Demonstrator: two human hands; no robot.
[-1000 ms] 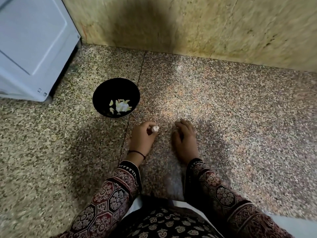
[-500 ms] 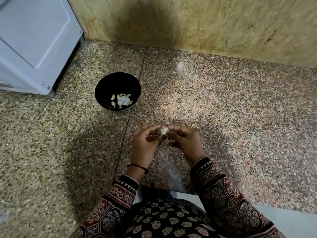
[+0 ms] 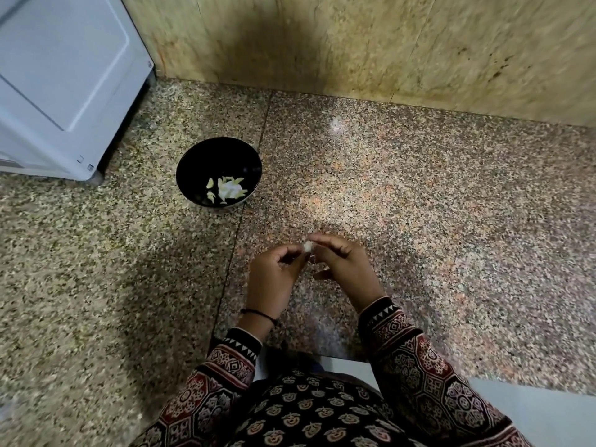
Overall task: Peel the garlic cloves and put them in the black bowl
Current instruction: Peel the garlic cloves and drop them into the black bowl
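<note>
Grip: left hand [image 3: 274, 279], right hand [image 3: 342, 262] pinch one garlic clove [image 3: 308, 246], centre.
Black bowl [image 3: 206, 159]: upper left, seemingly holding cloves [image 3: 227, 190].

We are tallying ones, twos and a small heap.
We are counting one black bowl [image 3: 209, 156] left of centre, and in it we are making out roughly seven pale peeled pieces [image 3: 227, 190], too clumped for an exact tally. We are seeing two hands, a left hand [image 3: 274, 279] and a right hand [image 3: 345, 266], pinching one garlic clove [image 3: 308, 246] at centre. We are also counting two patterned sleeves [image 3: 416, 359] at the bottom, one black wristband [image 3: 258, 313], and one white appliance [image 3: 61, 82] at upper left.
</note>
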